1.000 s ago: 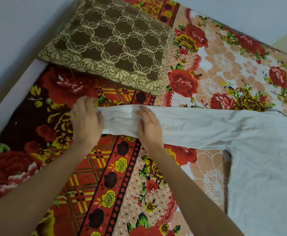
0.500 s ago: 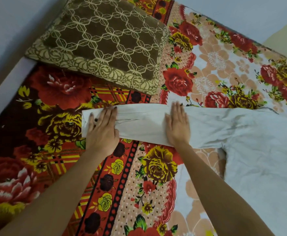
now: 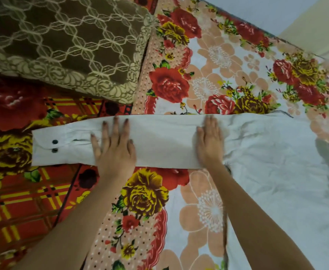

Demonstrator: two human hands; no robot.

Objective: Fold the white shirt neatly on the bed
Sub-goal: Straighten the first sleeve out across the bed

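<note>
The white shirt [image 3: 288, 172] lies spread on the flowered bed sheet [image 3: 208, 78], its body at the right. One long sleeve [image 3: 163, 141] stretches out flat to the left, ending in a cuff [image 3: 46, 149] with two dark buttons. My left hand [image 3: 114, 149] rests flat, palm down and fingers apart, on the middle of the sleeve. Close to the armpit seam my right hand [image 3: 209, 143] presses flat on the same sleeve, slightly blurred. Neither hand grips the cloth.
A brown pillow [image 3: 66, 41] with a cream lattice pattern lies at the head of the bed, just beyond the sleeve. A pale wall [image 3: 257, 10] runs along the bed's far edge. The sheet's darker red part [image 3: 13, 201] lies at the left.
Both hands have slid rightward along the sleeve, from the cuff end toward the shirt body, flattening it. The cuff with its buttons has come into view.
</note>
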